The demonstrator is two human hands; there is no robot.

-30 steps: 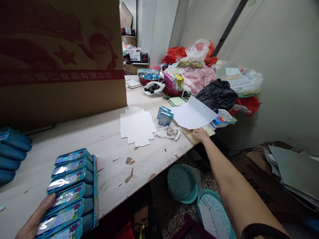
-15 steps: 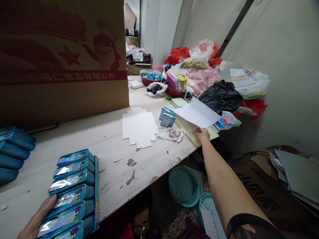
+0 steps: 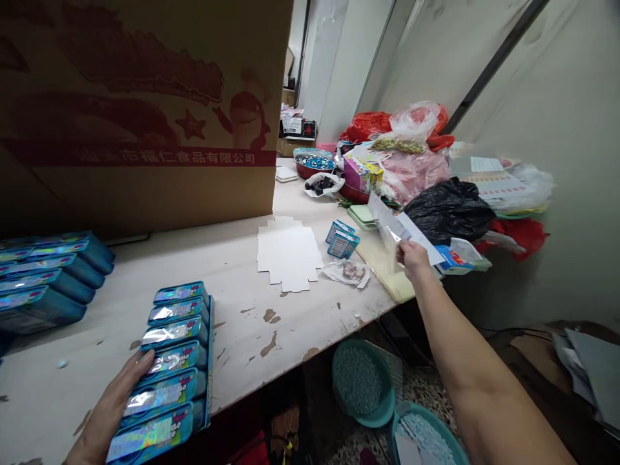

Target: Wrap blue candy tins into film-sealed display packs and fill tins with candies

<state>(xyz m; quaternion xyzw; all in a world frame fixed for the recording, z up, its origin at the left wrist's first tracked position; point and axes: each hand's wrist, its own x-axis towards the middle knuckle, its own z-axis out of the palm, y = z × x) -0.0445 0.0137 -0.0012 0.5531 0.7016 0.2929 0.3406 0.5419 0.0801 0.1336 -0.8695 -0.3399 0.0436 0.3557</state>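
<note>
My left hand [image 3: 113, 403] grips the left side of a row of several shiny blue packs [image 3: 169, 361], which sit in a blue tray at the table's front edge. Out to the right, my right hand [image 3: 411, 256] pinches a thin sheet [image 3: 383, 218], lifted and tilted over a pale yellow board [image 3: 394, 278]. A second white sheet [image 3: 421, 237] lies just behind that hand. On the table between my hands is a flat white card cutout [image 3: 289, 253] with notched edges. Two small blue boxes [image 3: 343, 240] stand beside it, near a crumpled wrapper [image 3: 349, 272].
A big cardboard box [image 3: 203, 194] blocks the back left. More blue packs [image 3: 43, 278] are at the far left. Bags, bowls and a black plastic bag [image 3: 448, 210] crowd the back right. Green basins [image 3: 363, 384] stand on the floor below the table edge.
My right hand has raised the sheet, which now stands steeper and apart from another white sheet. The view has shifted left. My left hand still holds the blue packs.
</note>
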